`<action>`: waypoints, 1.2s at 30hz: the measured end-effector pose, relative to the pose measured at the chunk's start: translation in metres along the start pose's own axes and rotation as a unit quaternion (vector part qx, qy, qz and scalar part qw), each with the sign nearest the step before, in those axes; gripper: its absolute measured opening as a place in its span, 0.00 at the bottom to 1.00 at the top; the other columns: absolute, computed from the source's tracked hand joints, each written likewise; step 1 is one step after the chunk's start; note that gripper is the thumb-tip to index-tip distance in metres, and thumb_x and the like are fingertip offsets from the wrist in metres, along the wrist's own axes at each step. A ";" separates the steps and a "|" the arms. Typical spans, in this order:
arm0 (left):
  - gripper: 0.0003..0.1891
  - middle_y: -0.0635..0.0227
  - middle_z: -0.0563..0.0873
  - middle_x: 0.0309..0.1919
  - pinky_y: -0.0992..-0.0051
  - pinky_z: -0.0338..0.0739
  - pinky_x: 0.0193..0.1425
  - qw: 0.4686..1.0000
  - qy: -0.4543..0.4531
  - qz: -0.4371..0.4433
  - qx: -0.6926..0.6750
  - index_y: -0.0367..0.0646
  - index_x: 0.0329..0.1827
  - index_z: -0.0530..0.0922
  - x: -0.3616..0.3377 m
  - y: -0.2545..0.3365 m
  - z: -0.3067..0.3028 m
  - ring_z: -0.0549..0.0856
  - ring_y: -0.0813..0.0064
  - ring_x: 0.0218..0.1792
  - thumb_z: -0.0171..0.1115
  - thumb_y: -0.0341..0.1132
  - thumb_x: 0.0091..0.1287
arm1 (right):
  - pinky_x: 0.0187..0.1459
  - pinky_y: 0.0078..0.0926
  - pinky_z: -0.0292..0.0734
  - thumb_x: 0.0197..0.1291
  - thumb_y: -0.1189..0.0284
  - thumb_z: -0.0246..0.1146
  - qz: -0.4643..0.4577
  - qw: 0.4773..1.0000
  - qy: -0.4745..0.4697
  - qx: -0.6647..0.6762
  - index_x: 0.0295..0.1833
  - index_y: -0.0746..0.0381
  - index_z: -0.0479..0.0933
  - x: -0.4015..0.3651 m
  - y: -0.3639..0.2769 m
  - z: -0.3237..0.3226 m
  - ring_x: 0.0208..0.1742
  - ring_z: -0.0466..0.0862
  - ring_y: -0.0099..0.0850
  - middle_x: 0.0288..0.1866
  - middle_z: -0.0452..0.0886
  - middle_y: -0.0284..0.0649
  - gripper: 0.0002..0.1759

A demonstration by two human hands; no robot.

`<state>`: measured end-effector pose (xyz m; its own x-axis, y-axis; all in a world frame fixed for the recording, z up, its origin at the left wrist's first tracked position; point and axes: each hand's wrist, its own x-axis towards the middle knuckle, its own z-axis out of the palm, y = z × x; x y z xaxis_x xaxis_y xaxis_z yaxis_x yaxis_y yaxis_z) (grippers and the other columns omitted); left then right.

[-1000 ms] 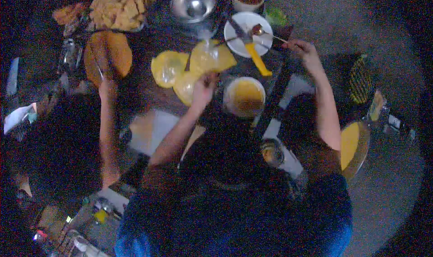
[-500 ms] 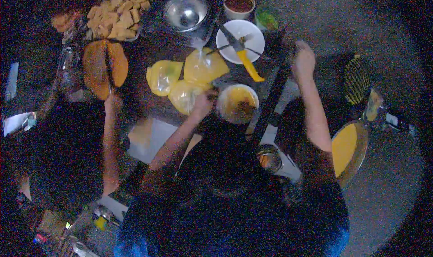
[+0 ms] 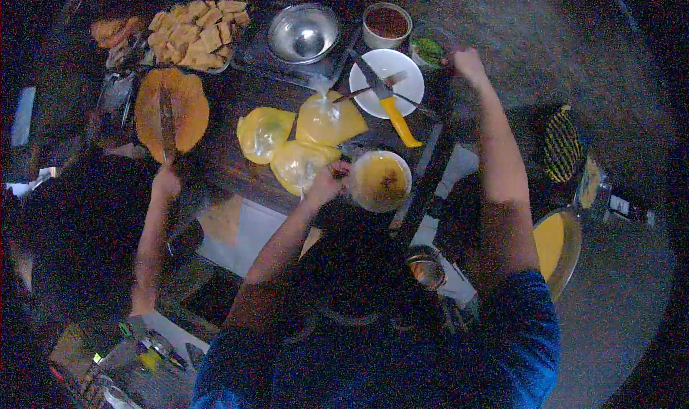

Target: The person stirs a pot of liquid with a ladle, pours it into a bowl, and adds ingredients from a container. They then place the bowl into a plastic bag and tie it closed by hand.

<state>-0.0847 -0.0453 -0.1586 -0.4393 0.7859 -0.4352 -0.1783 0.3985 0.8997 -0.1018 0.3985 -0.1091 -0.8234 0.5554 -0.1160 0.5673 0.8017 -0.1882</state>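
My left hand is closed at the left edge of a pale bowl, fingers at its rim. Yellow liquid with a reddish-brown patch fills that bowl. To its upper left lie three yellow-filled plastic bags. Out at the upper right, my right hand has its fingers drawn together at the edge of a small container of chopped green herbs; whatever is between the fingertips is too small to make out. Next to it, a white plate carries a yellow-handled knife and other utensils.
A metal bowl and a tub of reddish-brown powder stand at the back. Cut tan pieces are piled at upper left. Another person's hand holds a knife over a flat orange-brown round. A yellow-filled pan sits right.
My right hand has moved up and left to the green herb container. My left hand stays at the bowl. The view has shifted slightly, and the other person's hand has moved down a little.
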 end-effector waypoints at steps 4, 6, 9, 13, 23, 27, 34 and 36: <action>0.13 0.71 0.77 0.35 0.80 0.74 0.34 0.996 0.036 0.075 0.040 0.41 0.43 0.73 0.002 -0.010 0.002 0.76 0.80 0.33 0.60 0.32 0.54 | 0.41 0.40 0.73 0.48 0.64 0.51 -0.010 0.999 -0.045 0.010 0.33 0.62 0.78 0.003 0.019 0.002 0.39 0.79 0.42 0.36 0.78 0.49 0.15; 0.15 0.71 0.77 0.36 0.80 0.74 0.37 1.000 -0.008 -0.012 0.011 0.41 0.44 0.72 0.001 -0.005 0.000 0.76 0.80 0.35 0.61 0.32 0.54 | 0.41 0.39 0.74 0.48 0.64 0.51 -0.123 0.959 -0.037 -0.251 0.33 0.62 0.78 -0.017 0.006 -0.012 0.40 0.79 0.41 0.36 0.79 0.48 0.15; 0.15 0.70 0.77 0.37 0.79 0.74 0.38 0.999 -0.024 -0.043 -0.014 0.41 0.44 0.72 -0.004 0.016 0.002 0.75 0.79 0.36 0.61 0.31 0.54 | 0.40 0.40 0.74 0.47 0.65 0.52 0.009 0.991 -0.082 -0.107 0.33 0.62 0.78 -0.054 -0.066 -0.074 0.42 0.79 0.41 0.39 0.78 0.48 0.15; 0.15 0.70 0.78 0.36 0.79 0.74 0.36 0.999 -0.016 -0.017 -0.022 0.40 0.45 0.72 -0.001 0.014 0.006 0.76 0.79 0.35 0.61 0.31 0.54 | 0.43 0.40 0.73 0.48 0.64 0.52 0.030 0.997 -0.026 -0.062 0.36 0.62 0.77 -0.028 -0.047 -0.043 0.43 0.78 0.44 0.42 0.77 0.49 0.16; 0.12 0.71 0.78 0.35 0.76 0.73 0.42 0.999 0.004 0.004 -0.052 0.40 0.43 0.72 -0.025 -0.018 0.026 0.77 0.77 0.36 0.58 0.29 0.55 | 0.47 0.34 0.70 0.51 0.67 0.51 -0.110 0.974 -0.049 0.194 0.35 0.59 0.78 -0.042 0.073 0.020 0.42 0.78 0.39 0.39 0.79 0.45 0.12; 0.14 0.70 0.78 0.37 0.77 0.70 0.48 0.995 0.003 0.005 -0.096 0.40 0.44 0.72 -0.010 -0.033 0.015 0.76 0.77 0.41 0.59 0.27 0.52 | 0.45 0.32 0.71 0.52 0.69 0.52 -0.037 0.948 0.045 0.314 0.36 0.59 0.78 -0.129 0.026 -0.051 0.39 0.79 0.39 0.36 0.80 0.43 0.11; 0.18 0.71 0.77 0.40 0.77 0.68 0.50 0.998 0.026 0.038 -0.030 0.41 0.47 0.71 -0.022 -0.005 0.020 0.74 0.78 0.44 0.60 0.26 0.50 | 0.41 0.39 0.72 0.40 0.72 0.59 -0.225 0.973 0.014 -0.041 0.39 0.58 0.74 -0.291 -0.051 -0.026 0.38 0.76 0.43 0.36 0.76 0.46 0.15; 0.20 0.71 0.76 0.41 0.77 0.68 0.51 0.998 0.034 0.040 -0.036 0.42 0.48 0.70 -0.020 -0.011 0.021 0.73 0.78 0.44 0.61 0.27 0.50 | 0.39 0.39 0.72 0.40 0.71 0.59 -0.200 0.978 0.044 -0.024 0.39 0.59 0.74 -0.285 -0.057 -0.039 0.38 0.76 0.42 0.36 0.76 0.46 0.15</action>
<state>-0.0548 -0.0557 -0.1605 -0.5126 0.7791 -0.3608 -0.2013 0.2995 0.9326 0.1009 0.2029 -0.0271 -0.9767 0.2103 0.0428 0.2015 0.9672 -0.1545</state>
